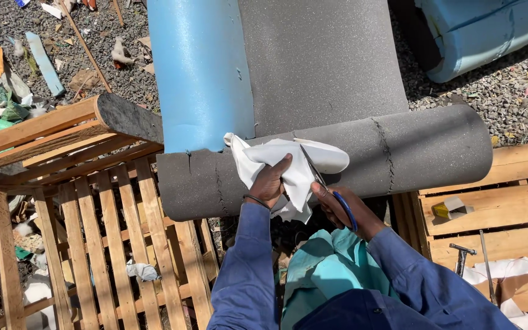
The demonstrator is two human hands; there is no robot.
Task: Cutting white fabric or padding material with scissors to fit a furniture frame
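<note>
My left hand (270,182) grips a piece of white cloth (288,160) and holds it up in front of a thick grey foam roll (410,153). My right hand (340,205) holds blue-handled scissors (328,186), whose blades are set into the cloth from the right. Both arms wear blue sleeves. A teal cloth (325,269) lies on my lap below the hands.
A blue foam sheet (200,73) and grey foam lie over the roll. A slatted wooden frame (93,214) stands at the left, a wooden pallet (496,208) with a hammer (461,253) at the right. Gravel with scraps covers the ground; another blue foam roll (484,30) is at the top right.
</note>
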